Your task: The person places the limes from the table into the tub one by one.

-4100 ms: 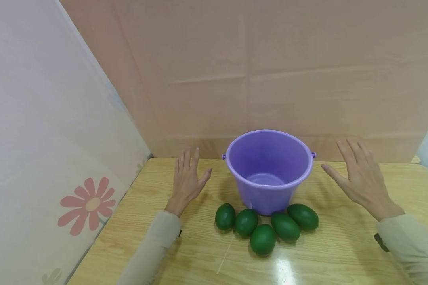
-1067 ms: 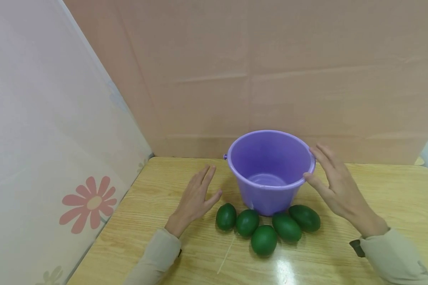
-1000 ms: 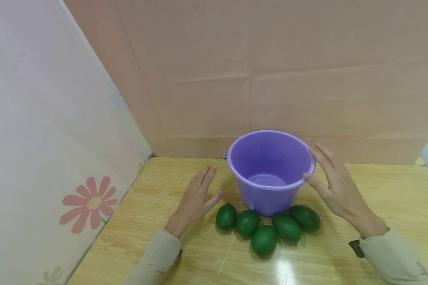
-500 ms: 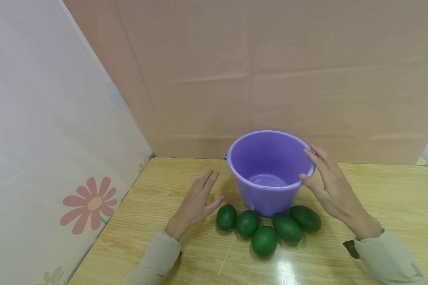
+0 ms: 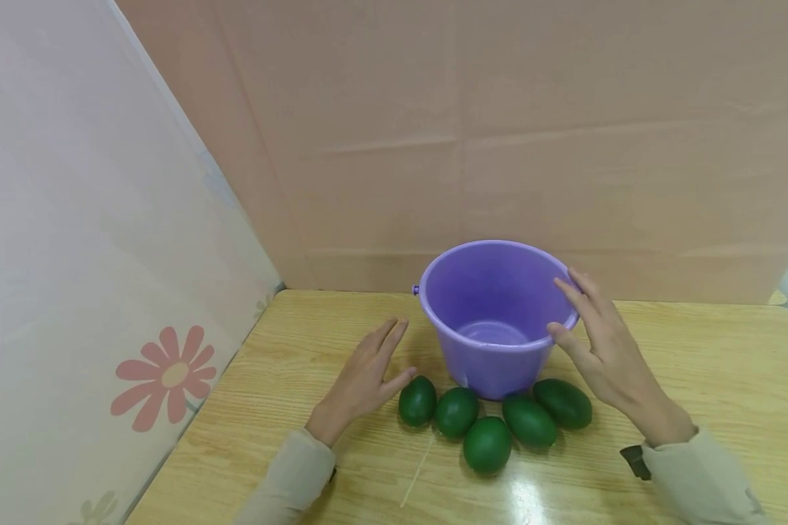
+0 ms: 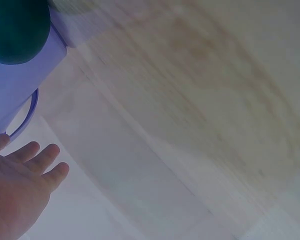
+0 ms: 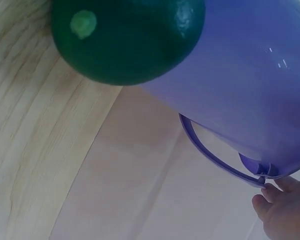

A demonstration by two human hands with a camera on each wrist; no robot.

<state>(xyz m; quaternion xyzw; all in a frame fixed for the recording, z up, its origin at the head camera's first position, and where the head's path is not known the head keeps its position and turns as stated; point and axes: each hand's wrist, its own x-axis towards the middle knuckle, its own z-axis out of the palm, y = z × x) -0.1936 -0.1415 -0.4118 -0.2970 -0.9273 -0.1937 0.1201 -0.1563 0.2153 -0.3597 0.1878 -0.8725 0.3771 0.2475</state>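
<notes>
A purple bucket (image 5: 492, 368) stands upright on the wooden table, its inside bare. Several smooth dark green oval fruits, which look like avocados, lie along its front; the leftmost avocado (image 5: 417, 401) is nearest my left hand (image 5: 361, 375). That hand is spread with fingers extended, thumb tip close beside this fruit; whether they touch, I cannot tell. My right hand (image 5: 607, 350) is at the bucket's right rim, loosely bent fingers reaching over it. In the right wrist view its fingertips sit near the bucket handle (image 7: 210, 155), which hangs at the back; contact is unclear.
The front avocado (image 5: 487, 445) lies nearest me, with two more avocados to its right. A thin pale strip (image 5: 416, 470) lies on the table (image 5: 236, 445). A tan sheet (image 5: 368, 146) rises behind, and a flowered cloth (image 5: 72, 255) borders the left.
Over four seconds, my right hand has come left from beside the bucket to its rim. My left hand has shifted right and nearer, towards the leftmost avocado. Bucket and fruits stay put.
</notes>
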